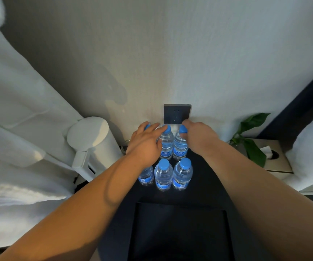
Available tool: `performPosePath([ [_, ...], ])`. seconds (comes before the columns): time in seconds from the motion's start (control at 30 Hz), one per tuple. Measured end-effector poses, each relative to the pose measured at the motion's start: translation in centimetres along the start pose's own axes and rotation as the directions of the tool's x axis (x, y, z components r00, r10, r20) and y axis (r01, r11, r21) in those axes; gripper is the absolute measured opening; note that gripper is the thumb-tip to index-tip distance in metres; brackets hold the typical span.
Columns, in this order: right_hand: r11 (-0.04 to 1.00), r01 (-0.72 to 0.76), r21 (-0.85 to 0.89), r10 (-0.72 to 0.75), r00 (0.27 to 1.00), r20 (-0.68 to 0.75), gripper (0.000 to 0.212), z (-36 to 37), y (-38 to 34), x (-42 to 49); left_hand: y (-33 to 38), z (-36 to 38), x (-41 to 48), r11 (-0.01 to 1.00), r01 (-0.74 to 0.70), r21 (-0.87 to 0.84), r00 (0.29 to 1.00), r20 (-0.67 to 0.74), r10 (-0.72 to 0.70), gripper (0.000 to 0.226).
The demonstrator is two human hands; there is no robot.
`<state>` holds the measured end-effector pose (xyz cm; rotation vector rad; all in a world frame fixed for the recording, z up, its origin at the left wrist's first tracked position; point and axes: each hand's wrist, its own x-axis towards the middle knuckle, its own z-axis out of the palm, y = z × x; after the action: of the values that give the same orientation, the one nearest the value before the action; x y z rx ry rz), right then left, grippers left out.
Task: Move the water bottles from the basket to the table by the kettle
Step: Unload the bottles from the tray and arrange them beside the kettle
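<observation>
Blue-capped bottles [167, 146] — back row | left hand [144, 146] on two caps [167, 129], grip unclear | right hand [199, 136] pinches third

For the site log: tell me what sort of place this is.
Probably a hotel room: a white cylindrical electric kettle stands beside small clear blue-capped water bottles on a dark table, with white bedding and a metallic tissue box.

Rear-left bottle [147, 126] mostly under left hand [144, 146]
</observation>
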<state>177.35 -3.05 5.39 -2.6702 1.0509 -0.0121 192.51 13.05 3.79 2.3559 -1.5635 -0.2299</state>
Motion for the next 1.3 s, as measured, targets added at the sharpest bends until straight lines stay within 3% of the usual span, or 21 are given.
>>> performPosePath([
  [1.1, 0.999, 0.022, 0.05, -0.026, 0.996, 0.088, 0.021, -0.1, 0.9, 0.6, 0.0, 0.3, 0.0, 1.0, 0.003, -0.007, 1.0, -0.005, -0.003, 0.056],
  [1.3, 0.996, 0.006, 0.09, -0.012, 0.998, 0.064, 0.038, 0.4, 0.9, -0.4, -0.1, 0.5, 0.1, 1.0, -0.002, -0.015, 0.999, -0.039, 0.001, 0.056],
])
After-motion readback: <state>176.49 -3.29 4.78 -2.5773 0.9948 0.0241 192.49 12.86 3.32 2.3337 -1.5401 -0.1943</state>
